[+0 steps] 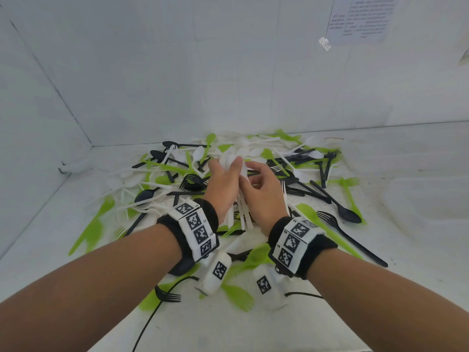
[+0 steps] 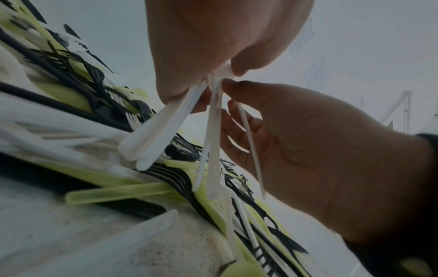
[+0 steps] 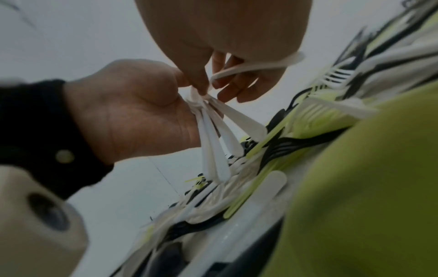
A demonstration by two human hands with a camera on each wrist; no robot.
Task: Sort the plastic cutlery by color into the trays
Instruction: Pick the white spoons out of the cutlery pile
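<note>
A mixed pile of white, green and black plastic cutlery [image 1: 299, 158] lies on the white table against the back wall. Above it my left hand [image 1: 228, 166] grips a bundle of white cutlery [image 1: 243, 214] whose handles hang down below the fist. The left wrist view shows the bundle [image 2: 154, 135] fanning out under the left hand [image 2: 206, 46]. My right hand [image 1: 256, 174] is against the bundle, its thumb touching it. In the right wrist view the right hand [image 3: 213, 37] pinches one white piece [image 3: 255, 65] beside the left hand [image 3: 132, 112].
Green forks [image 1: 94, 229] spread toward the front left, and black spoons and forks [image 1: 350, 214] lie at the right. A faint white tray outline [image 1: 426, 199] sits at the far right. White walls close off the left and back. A black cable [image 1: 152, 313] trails near the front.
</note>
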